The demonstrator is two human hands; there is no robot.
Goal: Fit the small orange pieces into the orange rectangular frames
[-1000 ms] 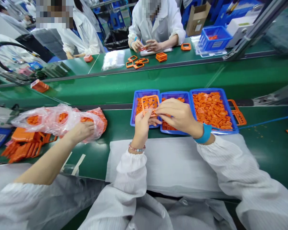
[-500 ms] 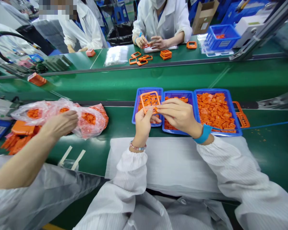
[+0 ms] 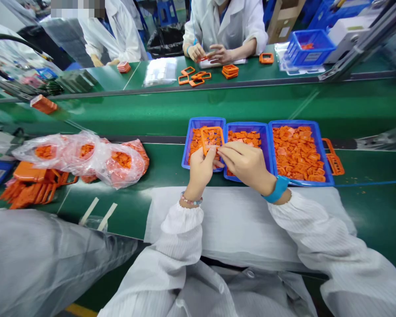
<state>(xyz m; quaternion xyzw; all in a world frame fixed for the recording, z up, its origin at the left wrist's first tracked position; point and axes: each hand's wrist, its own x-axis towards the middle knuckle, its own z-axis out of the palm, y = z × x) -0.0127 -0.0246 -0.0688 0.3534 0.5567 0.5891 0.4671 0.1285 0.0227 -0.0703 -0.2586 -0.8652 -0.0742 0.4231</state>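
My left hand (image 3: 200, 169) is closed on the lower edge of an orange rectangular plastic frame (image 3: 212, 128), tilted up over the left blue bin (image 3: 185, 160). The fingers of my right hand (image 3: 246, 163) are pinched together at the frame's lower right corner. Whether a small part sits between those fingertips I cannot make out. Beneath and behind my hands, small orange plastic pieces (image 3: 195, 140) fill the left bin. More orange pieces lie in the middle blue bin (image 3: 267, 152), partly hidden by my right hand, and in the right blue bin (image 3: 328, 174).
White sheeting (image 3: 247, 224) covers the bench before me. Plastic bags of orange parts (image 3: 122, 160) and stacked orange frames (image 3: 31, 174) lie at left. Beside the right bin are orange frames (image 3: 335, 163). Across the green divider, a co-worker's hands (image 3: 218, 55) handle an orange part.
The neighbour's bare arm at left has withdrawn from the plastic bags and is out of view. My hands stay together at the orange frame, which now stands slightly more upright.
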